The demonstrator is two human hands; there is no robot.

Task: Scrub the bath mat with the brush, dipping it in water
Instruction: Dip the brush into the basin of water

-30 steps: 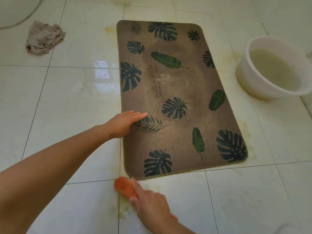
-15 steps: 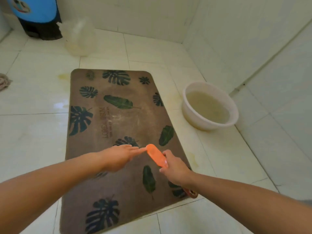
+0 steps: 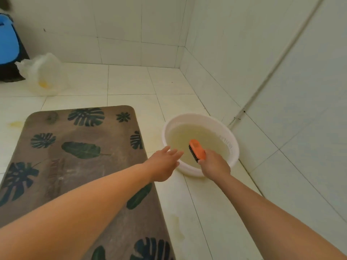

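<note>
right hand (image 3: 214,166) clamped on orange scrub brush (image 3: 197,150), bristles tilted toward murky water (image 3: 199,133) in white basin (image 3: 187,172) for wetting | left hand (image 3: 165,164) fingers apart, empty, by rim | bath mat (image 3: 84,166) flat on floor, beside basin

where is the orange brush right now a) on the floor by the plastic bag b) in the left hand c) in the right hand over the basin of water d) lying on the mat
c: the right hand grips the orange brush over the cloudy water in the white basin, while the left hand is empty.
</note>
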